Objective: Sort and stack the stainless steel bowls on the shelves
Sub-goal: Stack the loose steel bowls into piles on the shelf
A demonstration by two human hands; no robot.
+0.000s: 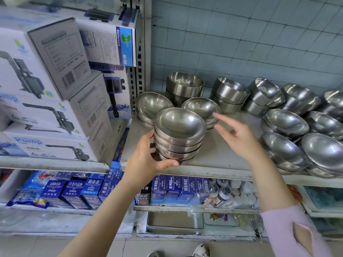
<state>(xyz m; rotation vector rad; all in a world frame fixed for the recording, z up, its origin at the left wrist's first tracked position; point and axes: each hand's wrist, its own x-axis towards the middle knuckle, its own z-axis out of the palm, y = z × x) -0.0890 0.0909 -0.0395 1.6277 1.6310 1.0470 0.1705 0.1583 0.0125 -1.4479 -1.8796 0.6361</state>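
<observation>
The left hand (146, 160) is cupping a nested stack of shiny round stainless steel bowls (179, 135), thumb curling under its base, at the front edge of the grey metal shelf (224, 156). The right hand (239, 138) is hovering beside it, fingers spread, holding nothing. Stiff and slick, the stack is likely wanting support under the base.
</observation>
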